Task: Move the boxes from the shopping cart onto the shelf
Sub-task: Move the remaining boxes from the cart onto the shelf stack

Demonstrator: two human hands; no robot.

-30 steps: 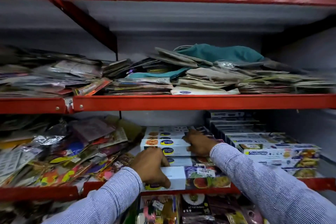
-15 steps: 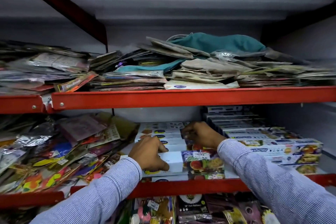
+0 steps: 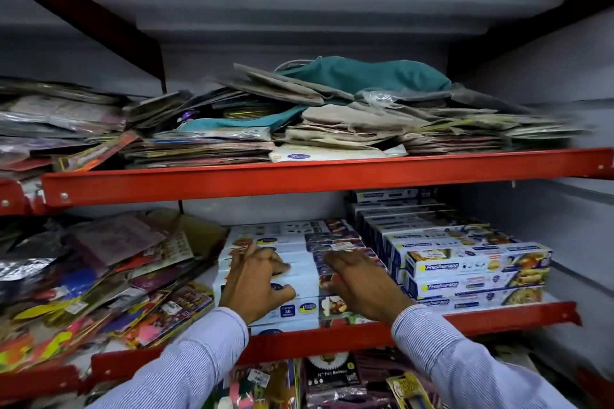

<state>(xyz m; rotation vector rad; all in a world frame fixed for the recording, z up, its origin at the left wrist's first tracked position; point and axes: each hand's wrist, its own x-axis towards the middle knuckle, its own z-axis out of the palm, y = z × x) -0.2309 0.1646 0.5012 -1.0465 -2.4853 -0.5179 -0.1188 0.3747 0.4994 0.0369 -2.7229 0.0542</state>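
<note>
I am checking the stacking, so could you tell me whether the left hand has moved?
Yes: the left hand went deeper in, away from the red shelf edge.

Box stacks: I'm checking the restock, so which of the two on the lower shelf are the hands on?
The left stack of white boxes, under both hands; the Freshwrapp stack stands untouched to its right.

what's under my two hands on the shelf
Both the left hand and right hand lie flat on a stack of white boxes. More such boxes sit beneath; how many is hidden by the red shelf edge and the hands.
</note>
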